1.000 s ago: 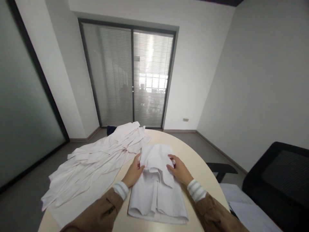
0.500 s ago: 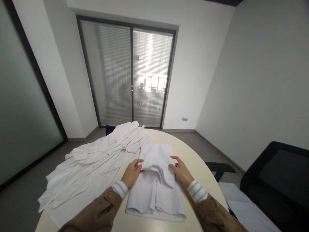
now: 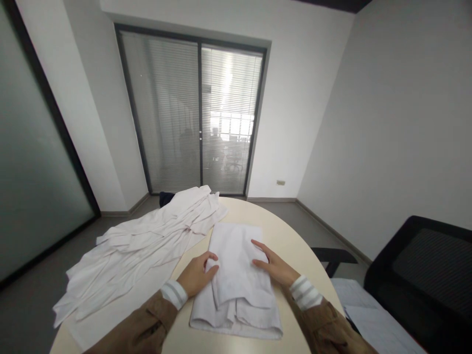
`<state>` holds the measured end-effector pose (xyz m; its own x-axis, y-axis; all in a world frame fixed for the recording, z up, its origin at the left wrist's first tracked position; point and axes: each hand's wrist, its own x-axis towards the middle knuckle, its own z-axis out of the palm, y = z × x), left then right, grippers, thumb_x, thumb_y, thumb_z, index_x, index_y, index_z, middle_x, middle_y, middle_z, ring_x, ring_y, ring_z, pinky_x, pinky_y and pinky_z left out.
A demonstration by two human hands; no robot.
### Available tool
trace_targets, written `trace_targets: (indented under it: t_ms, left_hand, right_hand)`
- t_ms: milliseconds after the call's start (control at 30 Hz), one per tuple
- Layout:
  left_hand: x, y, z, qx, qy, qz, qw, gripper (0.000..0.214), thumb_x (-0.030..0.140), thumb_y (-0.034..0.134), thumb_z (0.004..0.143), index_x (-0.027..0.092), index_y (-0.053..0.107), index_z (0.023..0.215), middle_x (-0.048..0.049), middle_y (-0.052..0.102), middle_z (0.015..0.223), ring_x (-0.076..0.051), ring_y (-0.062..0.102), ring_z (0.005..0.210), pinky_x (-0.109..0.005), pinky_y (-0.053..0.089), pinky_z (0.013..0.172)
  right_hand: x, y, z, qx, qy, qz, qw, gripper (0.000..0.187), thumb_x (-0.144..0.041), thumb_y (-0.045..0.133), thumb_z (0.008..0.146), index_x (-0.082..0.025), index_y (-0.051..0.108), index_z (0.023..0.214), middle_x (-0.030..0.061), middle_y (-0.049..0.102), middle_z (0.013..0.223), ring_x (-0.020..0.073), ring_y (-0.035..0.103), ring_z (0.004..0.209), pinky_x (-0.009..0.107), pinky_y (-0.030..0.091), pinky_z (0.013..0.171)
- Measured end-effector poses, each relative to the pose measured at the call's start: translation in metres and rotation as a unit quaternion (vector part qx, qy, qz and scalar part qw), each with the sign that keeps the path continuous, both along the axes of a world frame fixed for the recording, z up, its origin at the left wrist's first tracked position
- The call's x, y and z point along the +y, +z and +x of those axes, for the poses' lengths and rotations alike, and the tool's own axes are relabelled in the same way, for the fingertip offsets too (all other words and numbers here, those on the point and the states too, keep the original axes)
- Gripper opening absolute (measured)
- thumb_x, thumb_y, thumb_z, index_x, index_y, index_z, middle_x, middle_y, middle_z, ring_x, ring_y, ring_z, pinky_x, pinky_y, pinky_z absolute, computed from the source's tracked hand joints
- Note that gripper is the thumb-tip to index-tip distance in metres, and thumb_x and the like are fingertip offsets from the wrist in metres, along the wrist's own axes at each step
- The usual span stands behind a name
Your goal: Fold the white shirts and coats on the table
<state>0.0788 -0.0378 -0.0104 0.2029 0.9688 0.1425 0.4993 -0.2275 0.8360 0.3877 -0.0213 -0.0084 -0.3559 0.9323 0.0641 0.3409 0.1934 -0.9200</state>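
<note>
A folded white garment lies flat on the pale round table right in front of me. My left hand rests on its left edge, fingers stretched out over the cloth. My right hand lies on its right side, fingers flat and pointing inward. Neither hand grips anything. Both wrists show striped cuffs and brown sleeves.
A heap of unfolded white garments spreads over the table's left side and hangs past the edge. A black chair stands at the right with white sheets below it. Glass doors with blinds are ahead.
The upper flap that my hands held raised has been laid down over the garment. Both hands went from pinching the cloth to lying flat on it.
</note>
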Motion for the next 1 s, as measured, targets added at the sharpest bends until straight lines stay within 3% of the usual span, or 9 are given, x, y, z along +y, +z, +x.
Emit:
trace_targets:
  t_ms: [100,233,400,500,600,733,867,1000]
  left_hand:
    - [-0.001,-0.002,0.002,-0.040,-0.019,-0.007,0.999,0.036,0.032,0.069,0.072,0.022,0.068,0.107,-0.0034,0.068,0.086,-0.021,0.059,0.076,-0.029,0.044,0.075]
    - [0.007,-0.005,0.007,-0.103,-0.012,0.007,0.995,0.043,0.030,0.072,0.071,0.021,0.068,0.113,-0.0089,0.069,0.112,-0.026,0.060,0.101,-0.032,0.043,0.090]
    - [0.011,-0.003,0.010,-0.101,0.019,0.008,0.995,0.037,0.033,0.065,0.077,0.018,0.069,0.111,-0.0044,0.068,0.088,-0.020,0.056,0.075,-0.031,0.043,0.078]
    - [0.009,-0.002,0.007,-0.116,0.013,0.003,0.993,0.038,0.034,0.063,0.078,0.015,0.069,0.111,-0.0030,0.066,0.084,-0.017,0.052,0.069,-0.029,0.041,0.071]
    - [0.009,-0.002,0.002,-0.173,-0.014,-0.022,0.985,0.041,0.035,0.063,0.077,0.013,0.068,0.111,-0.0023,0.066,0.081,-0.017,0.053,0.068,-0.028,0.040,0.068]
    - [0.010,0.001,-0.001,-0.216,-0.031,-0.040,0.975,0.037,0.037,0.066,0.074,0.014,0.068,0.103,-0.0030,0.067,0.081,-0.019,0.058,0.074,-0.028,0.043,0.070]
    - [0.005,0.004,0.003,-0.186,0.018,-0.016,0.982,0.033,0.039,0.070,0.071,0.016,0.067,0.095,-0.0022,0.065,0.077,-0.020,0.062,0.079,-0.028,0.047,0.071]
    - [0.003,0.000,0.005,-0.158,0.027,-0.094,0.983,0.046,0.047,0.063,0.076,0.016,0.056,0.110,0.0067,0.053,0.059,-0.012,0.050,0.042,-0.022,0.037,0.044]
  right_hand:
    - [0.001,-0.002,-0.003,-0.032,-0.018,0.015,0.999,0.065,-0.043,0.066,0.083,-0.023,0.045,0.142,0.0097,0.051,0.143,0.0260,0.051,0.126,0.045,0.037,0.109]
    - [0.006,-0.003,-0.008,-0.102,-0.088,0.077,0.988,0.059,-0.041,0.060,0.085,-0.022,0.046,0.139,0.0093,0.060,0.129,0.0251,0.060,0.102,0.047,0.044,0.098]
    - [0.008,-0.001,-0.012,-0.079,-0.156,0.120,0.977,0.048,-0.038,0.058,0.083,-0.023,0.055,0.128,0.0070,0.062,0.123,0.0225,0.060,0.095,0.041,0.046,0.092]
    - [0.005,0.001,-0.012,-0.020,-0.159,0.052,0.986,0.048,-0.033,0.057,0.080,-0.022,0.055,0.127,0.0049,0.066,0.109,0.0193,0.061,0.082,0.035,0.049,0.078]
    - [0.001,0.005,-0.009,0.024,-0.106,-0.028,0.994,0.053,-0.026,0.057,0.074,-0.021,0.056,0.127,0.0024,0.067,0.096,0.0172,0.060,0.074,0.031,0.049,0.071]
    - [-0.005,0.013,-0.005,0.030,-0.012,-0.057,0.998,0.054,-0.024,0.062,0.071,-0.023,0.060,0.125,0.0035,0.067,0.110,0.0200,0.062,0.088,0.033,0.049,0.080]
    - [-0.005,0.011,-0.007,0.042,-0.014,-0.025,0.999,0.054,-0.034,0.066,0.077,-0.023,0.058,0.129,0.0066,0.064,0.123,0.0253,0.060,0.106,0.040,0.048,0.092]
    - [0.000,0.003,-0.006,0.057,-0.038,-0.034,0.997,0.054,-0.041,0.067,0.077,-0.020,0.058,0.126,0.0070,0.068,0.107,0.0262,0.063,0.096,0.042,0.050,0.087]
